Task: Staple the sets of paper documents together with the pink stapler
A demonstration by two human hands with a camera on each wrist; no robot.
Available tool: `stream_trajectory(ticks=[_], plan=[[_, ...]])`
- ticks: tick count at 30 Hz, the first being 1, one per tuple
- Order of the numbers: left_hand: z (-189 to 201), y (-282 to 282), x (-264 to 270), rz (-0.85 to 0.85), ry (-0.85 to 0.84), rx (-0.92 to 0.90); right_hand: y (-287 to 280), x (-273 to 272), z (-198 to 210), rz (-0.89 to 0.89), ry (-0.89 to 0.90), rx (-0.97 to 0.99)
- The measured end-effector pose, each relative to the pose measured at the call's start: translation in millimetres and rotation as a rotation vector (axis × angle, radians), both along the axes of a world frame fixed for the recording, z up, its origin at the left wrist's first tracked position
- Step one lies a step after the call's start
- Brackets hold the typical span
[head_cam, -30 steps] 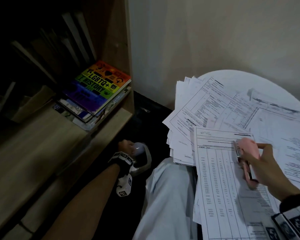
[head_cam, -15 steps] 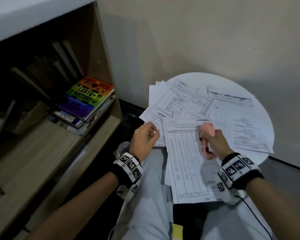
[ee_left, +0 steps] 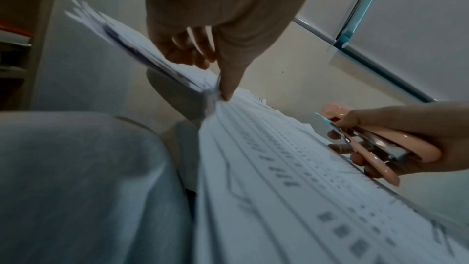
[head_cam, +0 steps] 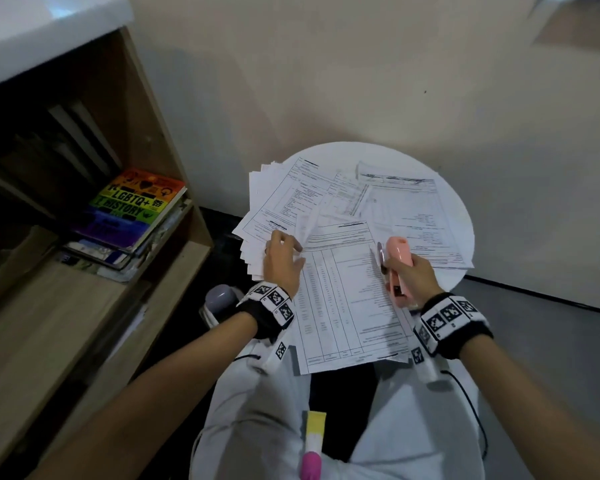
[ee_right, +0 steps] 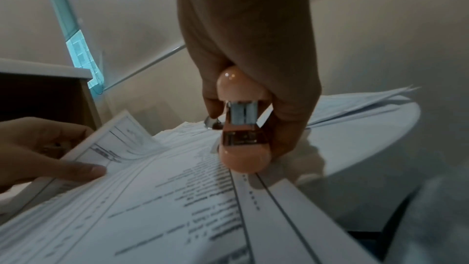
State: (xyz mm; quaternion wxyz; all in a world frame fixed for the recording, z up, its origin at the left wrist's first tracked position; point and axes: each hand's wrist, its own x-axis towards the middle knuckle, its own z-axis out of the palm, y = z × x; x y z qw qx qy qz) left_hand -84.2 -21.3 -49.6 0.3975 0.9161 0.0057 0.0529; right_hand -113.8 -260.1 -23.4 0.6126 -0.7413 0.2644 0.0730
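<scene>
Printed paper documents cover the round white table (head_cam: 340,150). The top document (head_cam: 343,299), a printed table, hangs off the near edge over my lap. My right hand (head_cam: 409,273) grips the pink stapler (head_cam: 399,252) at this document's right edge; in the right wrist view the stapler (ee_right: 241,127) rests on the sheet, its rear end facing the camera. My left hand (head_cam: 284,251) pinches the raised edge of the left paper stack (head_cam: 257,244), thumb (ee_left: 228,79) on top. From the right wrist the left hand (ee_right: 50,154) holds the lifted sheaf (ee_right: 106,144).
A wooden bookshelf (head_cam: 174,188) stands at the left, with a rainbow-covered book (head_cam: 136,206) on a pile. A grey domed object (head_cam: 222,299) sits on the dark floor by my left wrist. A yellow-and-pink item (head_cam: 314,441) lies on my lap. The wall is just behind the table.
My left hand has come up from the grey object on the floor to the left paper stack and taken hold of its edge. My right hand has kept the stapler on the top document.
</scene>
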Motion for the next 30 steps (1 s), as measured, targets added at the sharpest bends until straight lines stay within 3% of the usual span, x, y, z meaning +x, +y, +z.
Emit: stream_trajectory(ticks=[7,16,20,26,30], plan=[[7.4,0.5,19.6,-0.107,-0.147,-0.201,-14.6,2.1,-0.3,-0.04,-0.023,-0.019],[6.7,-4.9,44.9,-0.377,-0.031,-0.405,-35.8,9.8,6.3,-0.135,0.145,0.18],[10.2,1.2,47.2,-0.506,0.123,-0.556,-43.4,14.1,7.2,-0.108,0.175,0.205],[7.4,-0.7,57.9,-0.418,0.309,-0.53,-41.7,14.5,14.5,0.158,0.055,0.344],[7.6,-0.8,54.4,-0.304,0.181,-0.546,-41.6,16.7,13.1,0.122,0.0,0.267]])
